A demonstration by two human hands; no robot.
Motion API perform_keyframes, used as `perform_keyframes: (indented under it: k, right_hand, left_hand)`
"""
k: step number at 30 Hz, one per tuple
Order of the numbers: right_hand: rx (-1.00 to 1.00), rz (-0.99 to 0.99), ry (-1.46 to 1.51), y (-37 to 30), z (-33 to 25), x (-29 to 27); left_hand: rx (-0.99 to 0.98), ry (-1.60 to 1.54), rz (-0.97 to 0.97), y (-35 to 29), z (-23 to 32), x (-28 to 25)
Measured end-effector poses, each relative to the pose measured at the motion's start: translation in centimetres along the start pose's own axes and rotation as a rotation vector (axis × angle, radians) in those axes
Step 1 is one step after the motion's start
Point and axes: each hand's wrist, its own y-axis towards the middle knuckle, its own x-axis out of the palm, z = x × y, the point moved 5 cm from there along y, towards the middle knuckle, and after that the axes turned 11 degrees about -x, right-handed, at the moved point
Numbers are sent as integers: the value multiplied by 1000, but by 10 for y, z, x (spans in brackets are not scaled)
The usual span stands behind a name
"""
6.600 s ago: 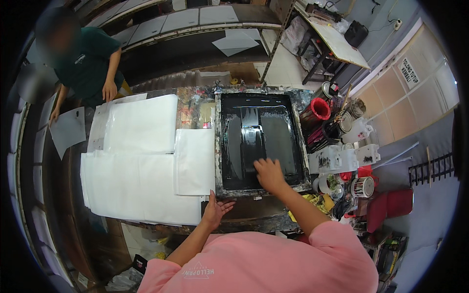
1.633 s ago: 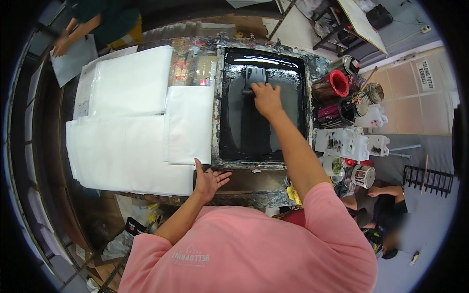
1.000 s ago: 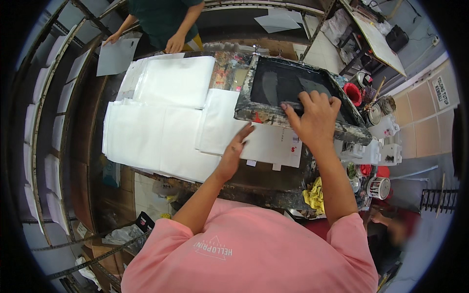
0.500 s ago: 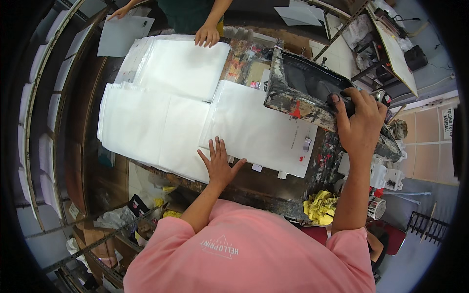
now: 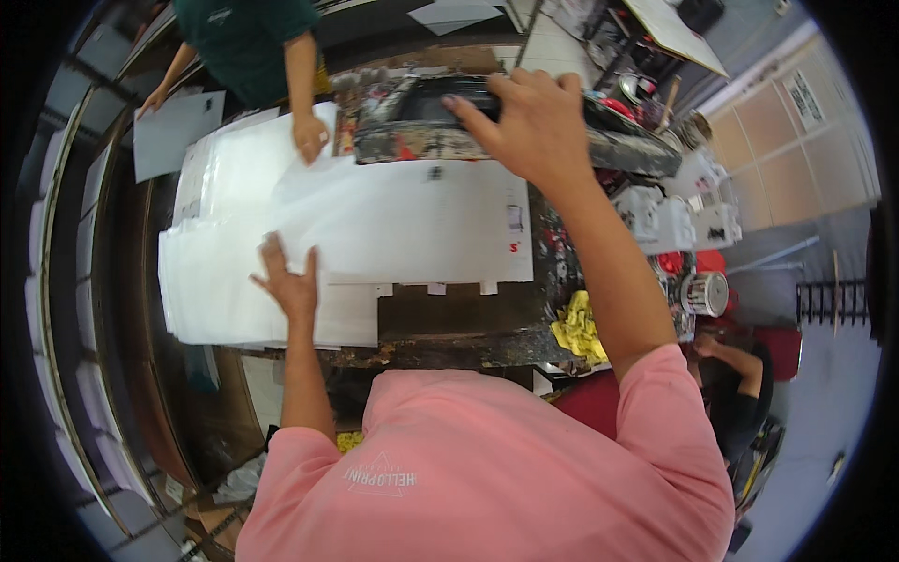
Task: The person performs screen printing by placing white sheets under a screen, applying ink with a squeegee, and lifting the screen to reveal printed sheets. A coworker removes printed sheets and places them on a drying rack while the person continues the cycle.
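Observation:
My right hand point(image 5: 541, 122) grips the near side of a paint-stained screen-printing frame point(image 5: 440, 140), its fingers over the dark-smeared rim. The frame is tilted up at the far side of the table. In front of it lies a white sheet point(image 5: 421, 225) with small dark and red printed marks near its right end. My left hand point(image 5: 288, 279) hovers over or touches the sheet's left part, fingers spread; contact is unclear. Beneath and to the left are stacked white sheets point(image 5: 215, 300). A co-worker's hand point(image 5: 309, 136) is at the sheet's far left corner.
The co-worker's other hand point(image 5: 154, 98) holds another printed sheet point(image 5: 178, 136) at far left. Shelving racks point(image 5: 47, 244) stand left. Crumpled yellow cloth point(image 5: 582, 330), white containers point(image 5: 670, 223) and a paint can point(image 5: 704, 293) sit at right. Another person point(image 5: 740, 384) is at lower right.
The view has turned. The frame sits higher off the sheet, uncovering a dark printed mark. My left hand has moved left across the paper, and the co-worker's hand has come to the sheet's corner.

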Motion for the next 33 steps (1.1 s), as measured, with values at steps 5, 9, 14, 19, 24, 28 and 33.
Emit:
perform_keyframes:
  k: [5,9,14,19,24,28,33]
  right_hand:
    - [7,-6,3,0,0,0]
    - [-22,11,13,16,5,-3]
    - [-22,-29,-8,20,16,-4]
    - [-41,0,3,22,13,-5]
    - [10,-22,9,23,8,-3]
    - [-2,2,-3,16,12,1]
    - [-6,-202,5,-46,-19,17]
  left_hand:
    - [467,-298,-88,-79,68,47]
    - [795,-220,-429,-185,160,109]
    - [717,-158,-518,-200,165,145]
    - [716,-144,-528,-200,167,141]
    - [697,-131,-533,-202,163,145]
    - [494,-538,-664,-163,189,95]
    - [-30,-1877,-1002,-114,214,-38]
